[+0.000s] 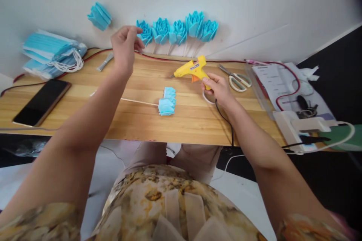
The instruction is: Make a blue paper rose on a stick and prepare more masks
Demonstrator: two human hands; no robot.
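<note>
My right hand (pixel 219 87) is wrapped round the handle of a yellow hot glue gun (pixel 190 68), its nozzle pointing left just above the table. My left hand (pixel 124 47) is raised at the back, with fingers bent and slightly apart, beside the leftmost of several blue flowers (pixel 162 31) on thin sticks leaning against the wall. I see nothing held in it. Between my arms, a blue petal bundle (pixel 166 107) lies at the end of a thin pale stick (pixel 138 101). More folded blue petals (pixel 170 92) touch it from behind.
Blue face masks (pixel 46 51) with white loops and a black phone (pixel 42 101) lie left. Another blue petal piece (pixel 99 16) is against the wall. Scissors (pixel 238 81), papers (pixel 271 77) and a power strip (pixel 291 130) with cables are right. The gun's cord hangs over the front edge.
</note>
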